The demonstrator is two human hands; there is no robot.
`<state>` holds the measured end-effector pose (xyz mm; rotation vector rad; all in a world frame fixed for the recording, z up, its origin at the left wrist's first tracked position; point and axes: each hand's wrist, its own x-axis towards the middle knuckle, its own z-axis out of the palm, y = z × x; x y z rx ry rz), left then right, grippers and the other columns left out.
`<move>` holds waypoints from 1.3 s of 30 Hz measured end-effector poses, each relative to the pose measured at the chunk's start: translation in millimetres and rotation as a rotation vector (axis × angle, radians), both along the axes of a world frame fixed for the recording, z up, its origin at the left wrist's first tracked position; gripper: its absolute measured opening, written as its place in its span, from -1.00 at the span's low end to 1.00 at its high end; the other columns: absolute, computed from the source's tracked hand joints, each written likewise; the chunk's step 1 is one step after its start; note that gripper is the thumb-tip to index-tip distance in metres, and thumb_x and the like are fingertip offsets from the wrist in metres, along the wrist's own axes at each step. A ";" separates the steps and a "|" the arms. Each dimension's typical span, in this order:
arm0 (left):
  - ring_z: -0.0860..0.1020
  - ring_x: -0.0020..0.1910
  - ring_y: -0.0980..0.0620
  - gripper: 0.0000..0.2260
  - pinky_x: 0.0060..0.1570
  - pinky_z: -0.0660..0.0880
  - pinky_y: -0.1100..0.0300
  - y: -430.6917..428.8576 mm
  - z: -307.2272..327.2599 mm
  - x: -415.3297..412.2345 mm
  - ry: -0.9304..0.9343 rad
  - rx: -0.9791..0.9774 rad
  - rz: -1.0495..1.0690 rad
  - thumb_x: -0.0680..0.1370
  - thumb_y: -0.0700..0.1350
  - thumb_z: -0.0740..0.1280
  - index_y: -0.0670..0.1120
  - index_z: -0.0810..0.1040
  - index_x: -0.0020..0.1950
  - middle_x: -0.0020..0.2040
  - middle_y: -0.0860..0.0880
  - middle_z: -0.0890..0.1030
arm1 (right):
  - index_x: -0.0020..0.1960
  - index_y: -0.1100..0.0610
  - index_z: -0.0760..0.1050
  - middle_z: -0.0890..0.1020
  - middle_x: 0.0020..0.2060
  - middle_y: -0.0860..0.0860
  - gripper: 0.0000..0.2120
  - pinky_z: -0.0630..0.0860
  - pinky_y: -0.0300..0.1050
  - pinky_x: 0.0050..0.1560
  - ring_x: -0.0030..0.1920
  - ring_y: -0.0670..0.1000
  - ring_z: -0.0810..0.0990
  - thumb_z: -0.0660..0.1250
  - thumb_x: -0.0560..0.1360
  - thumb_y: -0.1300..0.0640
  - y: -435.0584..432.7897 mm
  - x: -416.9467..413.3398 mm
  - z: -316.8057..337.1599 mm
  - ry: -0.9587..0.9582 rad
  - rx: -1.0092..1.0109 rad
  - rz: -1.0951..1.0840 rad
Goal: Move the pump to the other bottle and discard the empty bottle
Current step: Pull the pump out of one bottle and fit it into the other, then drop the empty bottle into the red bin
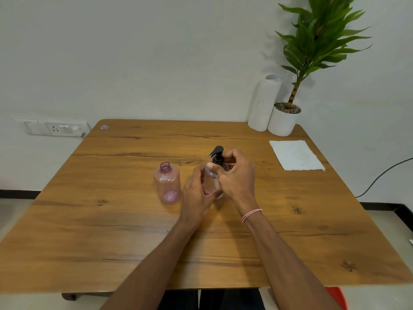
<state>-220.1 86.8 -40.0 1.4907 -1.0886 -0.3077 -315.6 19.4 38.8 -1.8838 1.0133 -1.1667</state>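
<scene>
While I watch through the head camera, a wooden desk (111, 220) fills the view, and I read it from left to right. Left of centre stands an open bottle (167, 184) of clear pink plastic, upright and capless, with nothing touching it. Just beside it, the left hand (196, 195) wraps curled fingers round the body of a second pink bottle (210, 182), bracing it upright on the desk. On that bottle's neck sits the black pump (217, 155), its nozzle pointing left. The right hand (237, 175) pinches the pump's collar between thumb and curled fingers, with a pink thread band (251, 214) at its wrist. I cannot tell whether the collar is being loosened or tightened, nor which bottle is the empty one.

My reading of the risks is this. A hard twist against a weak brace could spin or tip the held bottle, and that would knock over the light open bottle close by. If the pump comes out, any tube beneath it may drip on the desk or snag on the narrow neck.

Around them, a wall socket (55, 128) sits at far left. A flat paper sheet (296, 155) lies to the right, well apart from the hands. At the far right corner, a paper roll (263, 104) touches a potted plant (283, 121), and a dark cable (384, 175) trails beyond the edge. Only the left hand sits between the two bottles. I see no bin.
</scene>
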 end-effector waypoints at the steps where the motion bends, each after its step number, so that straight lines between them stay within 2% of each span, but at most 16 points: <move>1: 0.63 0.00 0.02 -0.42 -0.12 0.54 0.21 0.3 0.3 -0.4 0.007 0.002 -0.003 0.36 0.09 0.59 0.00 0.46 0.29 0.05 0.07 0.63 | -0.08 0.13 0.59 0.68 -0.17 -0.13 -0.73 0.51 -0.45 -0.17 -0.15 -0.23 0.63 0.67 0.37 0.22 0.8 0.3 -0.9 -0.010 -0.001 -0.005; 4: 0.63 0.03 0.07 -0.37 -0.08 0.55 0.24 2.3 3.6 -2.5 0.031 0.012 -0.009 0.35 0.16 0.55 -0.04 0.47 0.33 0.06 0.11 0.63 | -0.08 0.08 0.58 0.67 -0.16 -0.18 -0.72 0.54 -0.41 -0.13 -0.14 -0.22 0.65 0.67 0.38 0.20 2.2 -0.5 -4.7 -0.045 0.007 -0.002; 9: 0.66 0.17 0.04 -0.28 0.11 0.62 -0.08 5.2 3.7 -4.0 0.025 0.065 0.014 0.38 0.20 0.52 0.02 0.43 0.48 0.21 0.09 0.67 | 0.05 0.10 0.62 0.70 -0.07 -0.13 -0.71 0.66 -0.20 0.00 -0.03 -0.18 0.68 0.65 0.43 0.12 6.6 -5.1 -8.0 -0.085 0.022 0.024; 12: 0.60 0.31 0.07 -0.23 0.23 0.59 -0.07 12.7 6.4 -8.3 -0.011 0.100 0.006 0.40 0.14 0.55 0.08 0.36 0.56 0.36 0.12 0.61 | 0.13 0.09 0.63 0.72 -0.01 -0.15 -0.69 0.67 -0.10 0.10 0.03 -0.21 0.68 0.64 0.45 0.11 11.1 -8.4 -9.6 -0.103 0.023 0.046; 14: 0.49 0.46 0.14 -0.16 0.39 0.51 0.08 25.6 8.8 -16.0 -0.027 0.103 0.005 0.40 0.12 0.57 0.08 0.29 0.62 0.50 0.13 0.51 | 0.29 0.07 0.62 0.72 0.13 -0.13 -0.55 0.64 -0.11 0.24 0.15 -0.22 0.67 0.64 0.44 0.11 14.0 -12.7 -10.5 -0.095 0.029 0.096; 16: 0.43 0.51 0.15 -0.15 0.47 0.42 0.16 46.8 9.6 -23.9 -0.045 0.102 0.052 0.43 0.06 0.61 0.02 0.28 0.63 0.54 0.09 0.47 | 0.51 -0.02 0.48 0.62 0.36 -0.14 -0.28 0.50 -0.26 0.40 0.37 -0.23 0.55 0.66 0.41 0.08 18.6 -19.3 -15.6 -0.065 0.028 0.128; 18: 0.51 0.42 0.13 -0.30 0.39 0.46 0.23 71.6 9.0 -29.4 -0.107 0.053 0.116 0.45 0.03 0.60 0.03 0.38 0.52 0.43 0.09 0.53 | 0.61 -0.06 0.34 0.52 0.47 -0.14 -0.08 0.43 -0.38 0.38 0.45 -0.20 0.47 0.69 0.36 0.04 22.6 -25.7 -25.9 -0.051 0.046 0.126; 20: 0.56 0.14 0.09 -0.48 0.14 0.53 0.24 94.8 9.3 -30.8 -0.194 -0.002 0.227 0.47 0.03 0.57 0.11 0.43 0.35 0.17 0.08 0.56 | 0.62 -0.05 0.28 0.49 0.46 -0.12 -0.01 0.45 -0.49 0.20 0.39 -0.15 0.50 0.71 0.32 0.02 25.6 -29.7 -38.7 -0.015 0.082 0.109; 21: 0.52 0.01 0.05 -0.55 0.04 0.53 0.15 103.4 8.8 -29.0 -0.211 -0.017 0.310 0.47 0.01 0.57 0.10 0.44 0.26 0.04 0.07 0.52 | 0.62 -0.05 0.28 0.50 0.44 -0.12 0.00 0.46 -0.51 0.13 0.35 -0.13 0.53 0.72 0.32 0.02 27.4 -30.4 -44.6 0.006 0.103 0.098; 23: 0.43 -0.07 0.00 -0.56 -0.02 0.51 -0.04 114.4 9.0 -21.2 -0.156 0.014 0.485 0.44 -0.06 0.60 0.02 0.44 0.18 -0.04 0.04 0.45 | 0.58 -0.04 0.32 0.52 0.39 -0.13 -0.05 0.52 -0.42 0.13 0.28 -0.11 0.57 0.72 0.32 0.03 29.8 -29.7 -55.3 0.040 0.137 0.076; 26: 0.46 0.15 -0.07 -0.32 0.20 0.51 -0.16 115.2 5.7 3.6 -0.109 0.160 0.583 0.36 -0.07 0.66 -0.09 0.39 0.36 0.17 -0.04 0.45 | 0.47 0.02 0.45 0.60 0.28 -0.08 -0.19 0.62 -0.06 0.22 0.18 -0.08 0.62 0.72 0.31 0.06 31.8 -26.4 -68.8 0.092 0.124 0.021; 28: 0.46 0.33 -0.12 -0.10 0.35 0.47 -0.14 110.2 2.6 23.9 -0.057 0.240 0.499 0.33 -0.06 0.69 -0.14 0.28 0.53 0.36 -0.11 0.42 | 0.42 0.04 0.49 0.63 0.25 -0.05 -0.25 0.61 -0.01 0.23 0.16 -0.07 0.62 0.72 0.32 0.08 31.5 -24.8 -73.8 0.121 0.105 -0.004; 30: 0.46 0.40 -0.10 0.01 0.41 0.46 -0.08 104.0 2.6 41.5 -0.027 0.285 0.384 0.31 -0.03 0.70 -0.14 0.21 0.60 0.46 -0.13 0.40 | 0.43 0.04 0.49 0.64 0.26 -0.04 -0.29 0.60 -0.06 0.23 0.18 -0.05 0.62 0.70 0.35 0.08 29.9 -24.7 -74.9 0.144 0.104 -0.010; 34: 0.51 0.28 0.07 -0.05 0.26 0.44 0.21 93.0 8.2 62.6 -0.004 0.287 0.245 0.33 -0.08 0.70 -0.12 0.25 0.59 0.41 0.02 0.46 | 0.37 0.02 0.52 0.65 0.21 -0.07 -0.37 0.58 -0.11 0.19 0.17 -0.04 0.62 0.68 0.37 0.03 27.0 -23.7 -75.5 0.165 0.112 -0.016; 36: 0.52 0.24 0.06 -0.11 0.23 0.43 0.21 90.5 6.9 68.1 -0.009 0.271 0.241 0.35 -0.09 0.69 -0.12 0.30 0.56 0.36 0.03 0.49 | 0.29 -0.01 0.53 0.66 0.14 -0.09 -0.42 0.61 -0.06 0.16 0.13 -0.05 0.63 0.69 0.35 0.00 25.5 -22.2 -76.0 0.164 0.121 -0.023; 39: 0.58 0.18 0.02 -0.29 0.21 0.51 0.11 89.8 -1.6 72.3 -0.053 0.255 0.264 0.36 -0.09 0.68 -0.10 0.44 0.44 0.29 -0.03 0.61 | 0.25 -0.03 0.54 0.65 0.10 -0.12 -0.43 0.62 -0.05 0.13 0.10 -0.06 0.62 0.70 0.33 -0.02 23.1 -20.4 -77.6 0.171 0.128 -0.029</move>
